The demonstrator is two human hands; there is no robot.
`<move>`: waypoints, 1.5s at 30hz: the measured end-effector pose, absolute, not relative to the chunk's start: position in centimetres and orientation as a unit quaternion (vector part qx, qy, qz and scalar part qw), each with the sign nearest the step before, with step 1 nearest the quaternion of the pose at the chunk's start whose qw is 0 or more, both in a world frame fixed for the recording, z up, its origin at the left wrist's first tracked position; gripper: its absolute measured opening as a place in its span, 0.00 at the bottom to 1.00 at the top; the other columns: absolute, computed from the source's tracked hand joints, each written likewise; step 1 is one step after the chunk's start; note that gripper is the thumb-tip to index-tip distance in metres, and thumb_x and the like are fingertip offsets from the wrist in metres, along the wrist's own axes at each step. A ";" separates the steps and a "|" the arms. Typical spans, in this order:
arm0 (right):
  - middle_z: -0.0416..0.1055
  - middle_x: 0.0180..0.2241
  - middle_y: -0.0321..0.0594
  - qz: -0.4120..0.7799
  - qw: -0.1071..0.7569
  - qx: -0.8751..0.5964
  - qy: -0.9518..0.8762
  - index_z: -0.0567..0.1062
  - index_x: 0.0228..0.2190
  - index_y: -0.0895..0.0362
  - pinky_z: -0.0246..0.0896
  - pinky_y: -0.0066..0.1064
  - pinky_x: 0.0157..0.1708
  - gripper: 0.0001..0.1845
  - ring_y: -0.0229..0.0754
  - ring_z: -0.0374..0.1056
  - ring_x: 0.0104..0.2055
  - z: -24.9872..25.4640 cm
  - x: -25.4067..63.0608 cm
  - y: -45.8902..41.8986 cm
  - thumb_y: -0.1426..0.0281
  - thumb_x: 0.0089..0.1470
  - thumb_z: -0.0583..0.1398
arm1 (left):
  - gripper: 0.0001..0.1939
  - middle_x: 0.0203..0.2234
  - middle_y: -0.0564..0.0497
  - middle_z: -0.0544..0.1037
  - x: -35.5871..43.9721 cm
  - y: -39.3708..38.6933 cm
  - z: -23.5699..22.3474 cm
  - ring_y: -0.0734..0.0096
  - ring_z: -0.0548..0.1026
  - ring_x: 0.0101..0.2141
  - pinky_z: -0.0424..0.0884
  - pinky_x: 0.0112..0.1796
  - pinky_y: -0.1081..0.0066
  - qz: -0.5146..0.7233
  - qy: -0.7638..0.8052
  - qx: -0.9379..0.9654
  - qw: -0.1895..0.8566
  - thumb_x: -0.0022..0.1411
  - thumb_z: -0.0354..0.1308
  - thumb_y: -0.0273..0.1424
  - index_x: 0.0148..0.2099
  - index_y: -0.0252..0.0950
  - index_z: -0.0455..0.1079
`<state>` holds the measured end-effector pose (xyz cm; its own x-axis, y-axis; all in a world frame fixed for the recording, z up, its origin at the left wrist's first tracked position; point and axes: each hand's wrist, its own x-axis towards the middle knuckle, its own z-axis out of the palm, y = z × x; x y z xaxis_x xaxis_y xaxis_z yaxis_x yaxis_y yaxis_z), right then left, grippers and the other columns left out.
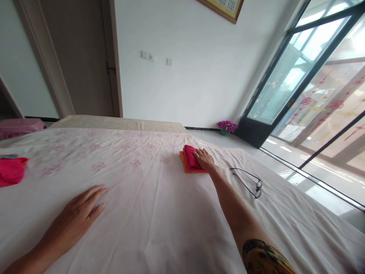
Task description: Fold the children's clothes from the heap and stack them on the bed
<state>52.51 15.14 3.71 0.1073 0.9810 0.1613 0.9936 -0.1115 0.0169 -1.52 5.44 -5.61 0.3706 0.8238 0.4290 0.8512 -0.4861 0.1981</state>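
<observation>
My right hand lies flat on top of a folded red cloth, its fingers stretched over the cloth's right side. Beneath the red cloth, the edge of a folded orange cloth shows. At the lower left, my left hand is held low over the pale sheet, palm down, fingers extended, with nothing in it. Whether it touches the sheet I cannot tell. A crumpled red cloth with a bit of blue fabric rests at the far left edge.
Black-framed glasses lie on the sheet right of my forearm. A pink-purple stool stands at the left beyond the sheet. A pot of magenta flowers is on the floor near the glass door.
</observation>
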 end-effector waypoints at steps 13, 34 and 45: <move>0.44 0.70 0.40 -0.050 0.122 -0.716 -0.685 0.47 0.69 0.53 0.29 0.47 0.68 0.37 0.46 0.31 0.73 5.8 51.4 11.6 0.49 0.66 0.41 | 0.24 0.58 0.47 0.72 -0.9 5.1 -4.6 0.59 0.71 0.58 0.66 0.59 0.60 -0.254 -0.508 -0.823 0.033 0.65 0.48 0.43 0.60 0.41 0.66; 0.55 0.67 0.41 -0.048 0.100 -0.573 -0.812 0.57 0.66 0.50 0.49 0.47 0.65 0.37 0.46 0.52 0.68 5.9 52.8 10.6 0.81 0.57 0.50 | 0.24 0.59 0.46 0.70 -1.1 5.2 -5.0 0.60 0.69 0.58 0.63 0.61 0.59 -0.239 -0.509 -0.827 0.026 0.67 0.47 0.42 0.61 0.39 0.64; 0.58 0.65 0.35 -0.002 0.168 -0.555 -0.815 0.63 0.64 0.49 0.47 0.47 0.66 0.41 0.49 0.52 0.67 6.2 52.8 9.4 0.79 0.47 0.54 | 0.24 0.58 0.47 0.72 -0.8 5.0 -4.4 0.59 0.70 0.58 0.66 0.59 0.60 -0.263 -0.509 -0.819 0.029 0.66 0.48 0.42 0.60 0.41 0.67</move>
<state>52.77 9.37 6.19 -0.3270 0.9040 0.2754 0.9051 0.3834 -0.1837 -0.79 4.99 -4.35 0.3447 0.8184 0.4598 0.8485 -0.4812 0.2204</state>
